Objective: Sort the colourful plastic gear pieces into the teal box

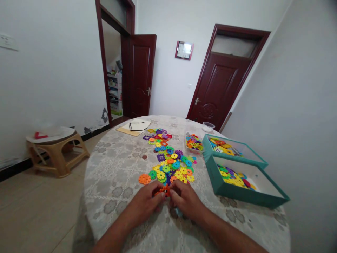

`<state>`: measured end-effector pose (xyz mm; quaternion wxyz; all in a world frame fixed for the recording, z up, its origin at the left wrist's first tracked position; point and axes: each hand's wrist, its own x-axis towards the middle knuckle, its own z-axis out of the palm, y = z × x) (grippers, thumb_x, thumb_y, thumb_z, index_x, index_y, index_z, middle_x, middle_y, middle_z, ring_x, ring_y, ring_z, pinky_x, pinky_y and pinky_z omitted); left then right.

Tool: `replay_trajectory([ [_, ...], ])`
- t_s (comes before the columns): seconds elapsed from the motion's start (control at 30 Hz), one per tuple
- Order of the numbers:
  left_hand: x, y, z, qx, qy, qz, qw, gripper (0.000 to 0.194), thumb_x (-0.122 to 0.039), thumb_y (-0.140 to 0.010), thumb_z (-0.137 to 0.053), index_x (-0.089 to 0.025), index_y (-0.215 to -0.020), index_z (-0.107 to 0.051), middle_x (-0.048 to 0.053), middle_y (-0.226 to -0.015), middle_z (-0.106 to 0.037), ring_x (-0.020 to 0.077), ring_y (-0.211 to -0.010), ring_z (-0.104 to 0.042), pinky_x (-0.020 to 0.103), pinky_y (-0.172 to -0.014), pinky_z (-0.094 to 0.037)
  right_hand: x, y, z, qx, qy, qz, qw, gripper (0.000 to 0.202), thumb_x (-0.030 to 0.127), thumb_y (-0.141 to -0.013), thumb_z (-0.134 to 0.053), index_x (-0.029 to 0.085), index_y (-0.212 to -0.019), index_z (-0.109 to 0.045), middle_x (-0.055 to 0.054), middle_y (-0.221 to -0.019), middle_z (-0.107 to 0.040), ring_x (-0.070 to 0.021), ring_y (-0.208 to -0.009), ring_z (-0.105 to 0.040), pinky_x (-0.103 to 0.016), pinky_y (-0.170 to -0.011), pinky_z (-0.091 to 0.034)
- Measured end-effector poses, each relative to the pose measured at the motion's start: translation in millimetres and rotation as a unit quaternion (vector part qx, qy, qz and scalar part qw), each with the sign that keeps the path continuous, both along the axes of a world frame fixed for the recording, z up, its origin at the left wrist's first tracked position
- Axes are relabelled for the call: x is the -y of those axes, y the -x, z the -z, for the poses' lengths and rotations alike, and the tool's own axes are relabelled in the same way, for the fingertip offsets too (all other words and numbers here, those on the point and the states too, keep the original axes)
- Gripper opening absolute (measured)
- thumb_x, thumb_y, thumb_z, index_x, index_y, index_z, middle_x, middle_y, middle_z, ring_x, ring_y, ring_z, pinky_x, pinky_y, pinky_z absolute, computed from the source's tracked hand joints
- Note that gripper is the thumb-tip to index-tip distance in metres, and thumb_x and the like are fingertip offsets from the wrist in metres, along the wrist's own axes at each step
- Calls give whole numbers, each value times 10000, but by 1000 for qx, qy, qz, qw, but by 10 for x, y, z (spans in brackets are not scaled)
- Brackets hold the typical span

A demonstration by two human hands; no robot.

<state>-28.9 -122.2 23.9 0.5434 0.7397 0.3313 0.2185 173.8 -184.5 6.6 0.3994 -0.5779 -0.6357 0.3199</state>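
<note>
Near the front of the round table, my left hand [149,197] and my right hand [184,197] are close together, thumbs and fingers pinched. Between them are orange interlocking plastic pieces [165,190], each hand gripping one side. My fingers cover much of these pieces, so I cannot tell how they are joined. Just beyond my fingertips spreads a loose pile of flower-shaped snap discs [168,165] in yellow, green, blue, purple and orange. One orange disc [144,179] lies at the pile's left edge. Something pale blue [178,212] shows partly under my right hand.
To the right stand a teal box [247,196] and its teal-edged lid [252,156], both with colourful pieces inside. A clear tub [194,150] of pieces and a clear bowl [208,125] are nearby. Glasses [137,123] rest on papers [129,131]. A stool [60,151] stands left.
</note>
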Motion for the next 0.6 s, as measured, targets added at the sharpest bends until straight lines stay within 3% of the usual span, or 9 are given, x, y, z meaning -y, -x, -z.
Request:
replay_trajectory([
  [0.13,30,-44,-37,-4,-43,15,999,234,-371,-925,-541,-193,-995,-675,27,-935,-695,175,-778,-636,271,-691,-498,-2,45,-40,-110,61,-47,991,223,312,-904,-631,212,-1104,-642,38,-782,-668,-124,-603,-618,-222,-556,-485],
  [0.27,15,-33,-59,-81,-152,-7,985,154,-300,-903,-603,-230,-1020,-673,26,-1005,-730,206,-934,-664,300,-828,-487,-158,-151,-187,-99,105,-48,988,154,330,-848,-657,202,-919,-612,65,-647,-615,-107,-503,-556,-199,-473,-444],
  [0.33,-19,-28,-65,-139,-191,-43,971,229,-247,-895,-614,-237,-1119,-659,48,-1097,-731,227,-1019,-672,326,-889,-487,-344,-354,-308,-70,137,-26,988,173,359,-849,-650,198,-887,-603,64,-584,-611,-115,-469,-556,-198,-455,-438],
  [0.4,-53,-36,-93,-200,-216,-62,954,315,-216,-893,-621,-228,-1207,-640,86,-1213,-709,258,-1125,-664,360,-961,-483,-597,-587,-450,-16,123,46,991,165,343,-831,-665,189,-871,-624,52,-545,-618,-129,-465,-580,-200,-458,-450],
  [0.5,-74,-71,-194,-283,-237,-55,928,364,-190,-883,-629,-218,-1246,-633,127,-1320,-659,296,-1232,-633,389,-1015,-479,-1025,-919,-669,58,39,210,975,108,281,-815,-664,174,-822,-646,14,-535,-632,-153,-480,-615,-213,-468,-469],
  [0.6,-62,-110,-303,-327,-251,-42,910,383,-164,-864,-627,-244,-1239,-638,119,-1331,-638,299,-1247,-624,388,-979,-502,-1378,-1174,-835,72,-13,298,952,190,289,-889,-556,151,-948,-674,-40,-649,-693,-172,-553,-660,-236,-503,-507],
])
